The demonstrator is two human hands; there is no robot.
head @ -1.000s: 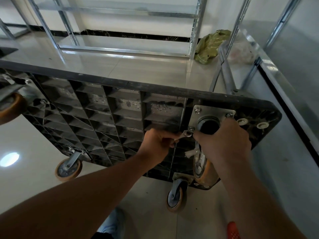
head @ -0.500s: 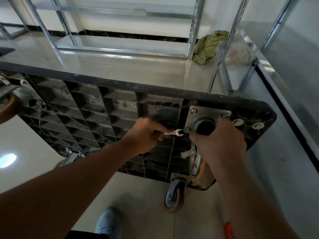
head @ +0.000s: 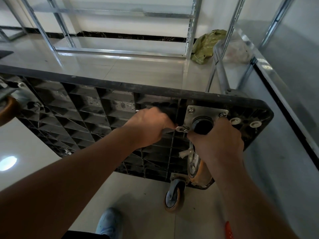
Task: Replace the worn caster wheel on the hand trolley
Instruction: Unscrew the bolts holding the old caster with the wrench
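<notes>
- Moved since a second ago: left hand (head: 148, 125) has swung the wrench (head: 179, 129) handle upward, from low and left of the bolt (head: 185, 130) to level with it; a part turn of the fastener, by the look of it.
- Left grip: closed round the wrench handle, fingers curled; wrench head sits on the bolt at the near-left corner of the plate (head: 205, 112).
- Right hand (head: 217, 140): unchanged in place, fingers wrapped over the caster (head: 198, 168) just below the plate, holding the black swivel housing steady. Right grip closed on the caster.
- Trolley (head: 172, 90): tipped on its side on the floor (head: 120, 69), ribbed underside facing the camera; handle bars run off toward the shelving (head: 107, 12).
- Plate: seated against the deck at the right corner; two further bolts visible along its far edge, the fourth hidden by the right hand.
- Spare caster (head: 173, 195): lying on the floor under the deck edge, well apart from both hands.
- Other items: green bag (head: 205, 45) by the shelving; a shoe (head: 108, 221) at the bottom.
- Judgement: bolt work on the mounting plate is in progress; whether loosening or tightening cannot be told. Remaining bolts likely need the same treatment.
</notes>
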